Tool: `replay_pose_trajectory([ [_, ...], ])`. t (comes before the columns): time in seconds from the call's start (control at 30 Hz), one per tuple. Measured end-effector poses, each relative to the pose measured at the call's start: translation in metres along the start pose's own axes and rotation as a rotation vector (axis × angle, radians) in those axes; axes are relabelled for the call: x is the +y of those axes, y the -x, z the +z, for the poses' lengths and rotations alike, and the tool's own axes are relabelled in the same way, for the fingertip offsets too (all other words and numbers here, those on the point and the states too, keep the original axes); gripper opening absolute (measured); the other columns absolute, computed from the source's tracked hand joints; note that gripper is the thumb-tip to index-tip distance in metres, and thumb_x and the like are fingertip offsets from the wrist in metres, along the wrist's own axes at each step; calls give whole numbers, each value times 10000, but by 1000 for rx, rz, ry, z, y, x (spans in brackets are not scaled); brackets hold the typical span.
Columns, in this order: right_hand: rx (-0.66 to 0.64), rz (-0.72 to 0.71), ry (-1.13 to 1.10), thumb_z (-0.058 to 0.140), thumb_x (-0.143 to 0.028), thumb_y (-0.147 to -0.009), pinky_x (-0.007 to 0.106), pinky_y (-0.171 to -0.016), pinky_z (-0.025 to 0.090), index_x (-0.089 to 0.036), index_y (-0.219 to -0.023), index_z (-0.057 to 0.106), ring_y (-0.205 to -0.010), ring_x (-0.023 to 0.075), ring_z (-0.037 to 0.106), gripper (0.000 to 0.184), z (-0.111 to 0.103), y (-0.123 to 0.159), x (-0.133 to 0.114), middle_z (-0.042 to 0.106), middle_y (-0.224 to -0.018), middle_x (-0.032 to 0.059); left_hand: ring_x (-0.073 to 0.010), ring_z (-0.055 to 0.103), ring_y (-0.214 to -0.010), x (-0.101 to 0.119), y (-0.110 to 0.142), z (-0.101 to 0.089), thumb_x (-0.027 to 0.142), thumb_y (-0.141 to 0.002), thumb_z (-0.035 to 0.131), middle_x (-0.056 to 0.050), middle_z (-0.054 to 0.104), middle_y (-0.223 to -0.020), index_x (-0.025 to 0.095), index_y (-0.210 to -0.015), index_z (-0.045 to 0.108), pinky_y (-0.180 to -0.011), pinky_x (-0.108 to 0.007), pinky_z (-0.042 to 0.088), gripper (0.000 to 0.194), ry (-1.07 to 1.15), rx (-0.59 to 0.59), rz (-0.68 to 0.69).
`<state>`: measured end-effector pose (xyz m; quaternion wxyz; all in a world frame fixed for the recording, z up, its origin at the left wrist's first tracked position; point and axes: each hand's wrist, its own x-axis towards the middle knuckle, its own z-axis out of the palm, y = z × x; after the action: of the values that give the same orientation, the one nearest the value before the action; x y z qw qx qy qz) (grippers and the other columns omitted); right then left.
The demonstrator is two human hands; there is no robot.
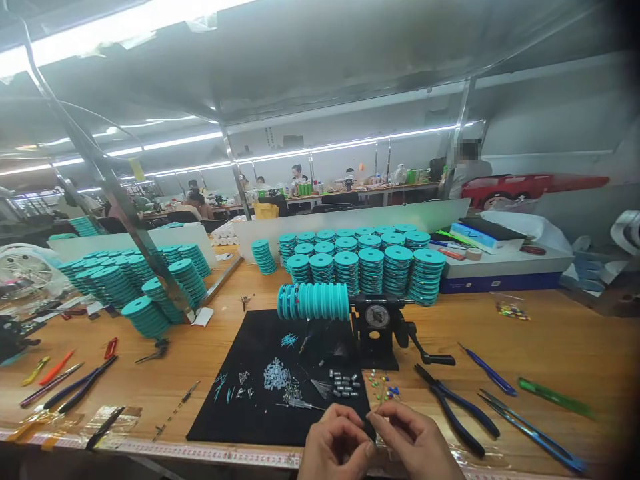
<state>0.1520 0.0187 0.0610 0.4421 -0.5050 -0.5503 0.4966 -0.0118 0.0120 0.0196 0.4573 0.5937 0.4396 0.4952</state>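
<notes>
At the front edge of a black mat [220, 407], my left hand [336, 445] is closed, its thumb and fingers pinched together. Close beside it, my right hand [411, 441] is also pinched, its fingertips near the left ones. Whatever they hold is too small to make out. On the mat lie pale small beads [276, 375], silvery cylinders [344, 383], short turquoise sticks [289, 340] and a thin pointed tool [300, 403]. Colourful beads [387, 390] are scattered just beyond my right fingertips. A hand-cranked winder [377, 327] carrying turquoise spools [314, 302] stands behind the mat.
Long-nosed pliers [457, 407], tweezers [533, 430], a blue pen-like tool [487, 368] and a green tool [555, 397] lie at right. More pliers [83, 383] lie at left. Stacked turquoise spools [370, 270] and a white-and-blue box [500, 277] line the back. People sit farther off.
</notes>
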Motion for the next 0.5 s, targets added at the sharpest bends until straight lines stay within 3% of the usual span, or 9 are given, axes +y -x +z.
replay_pose_trajectory([
  [0.27,-189,32,-125,683,-692,-663,258,-545,345,-171,-593,686,-555,144,450,525,11,-20,6,513,-549,-13,-89,432,-586,14,-9,-3,227,-696,661,-48,564,-799,130,-634,684,-503,-206,290,118,-70,-79,-21],
  [0.37,-168,32,-124,679,-643,-731,260,-610,416,-180,-673,699,-635,167,523,467,9,-13,3,583,-644,3,-81,420,-563,12,-9,-2,215,-692,645,-43,563,-799,139,-636,638,-487,-203,288,95,-56,-72,8],
  [0.5,-62,-7,-84,561,-585,-870,236,-606,420,-207,-758,710,-620,149,501,421,4,3,1,544,-646,-23,-122,483,-630,6,-7,3,232,-693,646,-36,547,-756,155,-620,592,-547,-221,362,118,12,-47,23],
])
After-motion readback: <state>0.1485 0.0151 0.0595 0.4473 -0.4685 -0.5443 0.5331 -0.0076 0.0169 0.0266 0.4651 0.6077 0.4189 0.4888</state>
